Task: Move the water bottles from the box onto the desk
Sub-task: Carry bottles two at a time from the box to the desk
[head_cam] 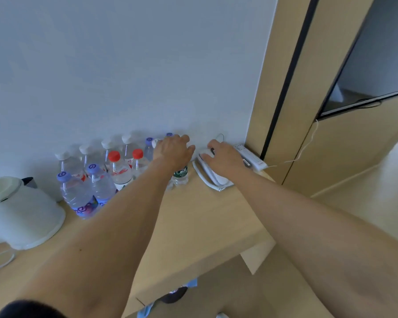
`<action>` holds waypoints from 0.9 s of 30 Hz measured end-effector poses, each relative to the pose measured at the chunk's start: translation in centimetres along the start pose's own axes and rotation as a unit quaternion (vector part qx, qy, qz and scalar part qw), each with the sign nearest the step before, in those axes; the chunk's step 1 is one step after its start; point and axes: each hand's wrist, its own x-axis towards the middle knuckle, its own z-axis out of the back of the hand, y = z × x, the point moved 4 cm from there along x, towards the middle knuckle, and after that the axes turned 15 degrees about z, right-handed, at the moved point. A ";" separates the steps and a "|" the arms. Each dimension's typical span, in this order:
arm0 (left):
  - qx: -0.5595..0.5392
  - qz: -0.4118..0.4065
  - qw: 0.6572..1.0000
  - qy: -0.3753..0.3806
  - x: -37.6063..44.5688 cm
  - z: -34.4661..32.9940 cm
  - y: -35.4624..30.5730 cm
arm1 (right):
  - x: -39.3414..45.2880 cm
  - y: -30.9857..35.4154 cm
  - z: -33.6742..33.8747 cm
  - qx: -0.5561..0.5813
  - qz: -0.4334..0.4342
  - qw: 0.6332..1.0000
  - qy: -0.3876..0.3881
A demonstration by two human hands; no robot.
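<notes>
Several water bottles stand in rows on the wooden desk point(207, 216) against the wall: white-capped ones point(85, 154) at the back, two red-capped point(120, 171) in the middle, purple-capped point(76, 193) in front. My left hand point(172, 152) grips the top of a green-labelled bottle point(180, 176) that stands upright at the right end of the group; its cap is hidden under my palm. My right hand point(223, 158) rests with its fingers laid over the handset of a white telephone point(213, 176), just right of that bottle. No box is in view.
A white electric kettle point(21, 212) stands at the desk's left, its cord trailing in front. A white remote point(251, 157) lies behind the telephone by the wooden wall panel. A dark screen point(365, 72) hangs at the right. Blue and dark items point(175, 294) lie under the desk.
</notes>
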 end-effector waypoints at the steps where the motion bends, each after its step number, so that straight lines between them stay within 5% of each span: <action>1: -0.004 -0.017 1.000 0.007 -0.3 -0.6 -1.3 | -1.2 -0.7 0.4 -0.007 -0.014 1.000 0.000; 14: -0.052 -0.263 0.962 0.060 -9.8 -4.7 -22.7 | -20.5 -13.6 9.1 -0.078 -0.285 0.955 -0.036; 27: -0.070 -0.418 0.895 0.138 -23.4 -6.9 -43.4 | -40.6 -21.1 18.0 -0.098 -0.435 0.888 -0.111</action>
